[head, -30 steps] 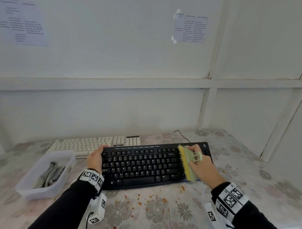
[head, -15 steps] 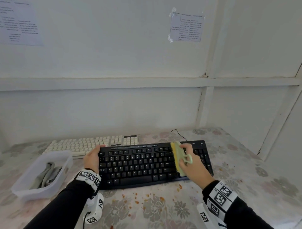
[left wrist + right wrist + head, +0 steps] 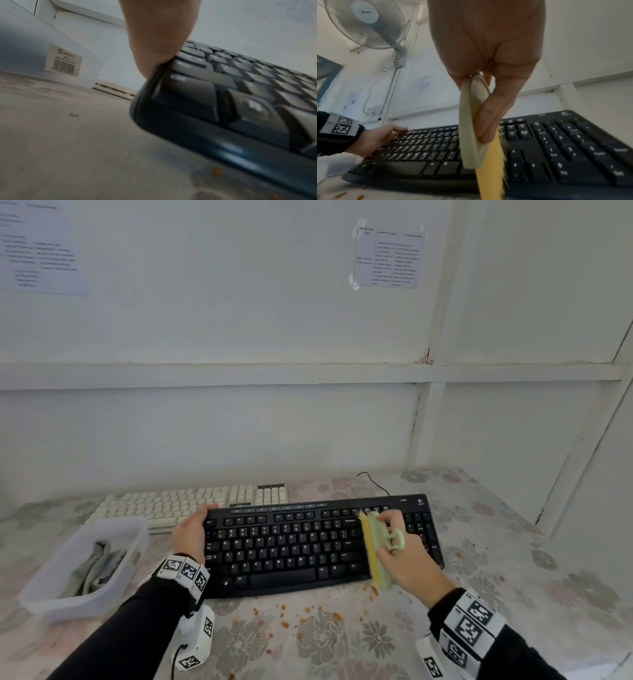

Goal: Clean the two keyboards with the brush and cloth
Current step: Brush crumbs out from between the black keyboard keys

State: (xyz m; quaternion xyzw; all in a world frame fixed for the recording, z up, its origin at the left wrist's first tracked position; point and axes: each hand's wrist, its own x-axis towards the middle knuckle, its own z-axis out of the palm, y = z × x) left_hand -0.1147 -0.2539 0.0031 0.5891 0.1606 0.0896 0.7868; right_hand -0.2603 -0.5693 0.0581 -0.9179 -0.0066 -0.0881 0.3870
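A black keyboard (image 3: 291,546) lies on the flowered table in front of me. My left hand (image 3: 191,530) grips its left end, thumb over the top corner; in the left wrist view the palm (image 3: 159,40) presses against that black keyboard (image 3: 231,101). My right hand (image 3: 406,559) holds a pale green brush (image 3: 375,549) with yellow bristles, standing on edge across the keys left of the number pad. The right wrist view shows that brush (image 3: 471,128) touching the black keyboard (image 3: 556,148). A cream keyboard (image 3: 178,503) sits behind at the left. A grey cloth (image 3: 92,568) lies in a clear tub.
The clear plastic tub (image 3: 54,594) stands at the left front. Orange crumbs (image 3: 305,611) are scattered on the tablecloth before the black keyboard. A black cable (image 3: 373,481) runs to the wall behind. White walls close off the back and right.
The brush swept back toward the keyboard's far edge, then came forward again along the keys. My left hand kept its hold on the keyboard's left end.
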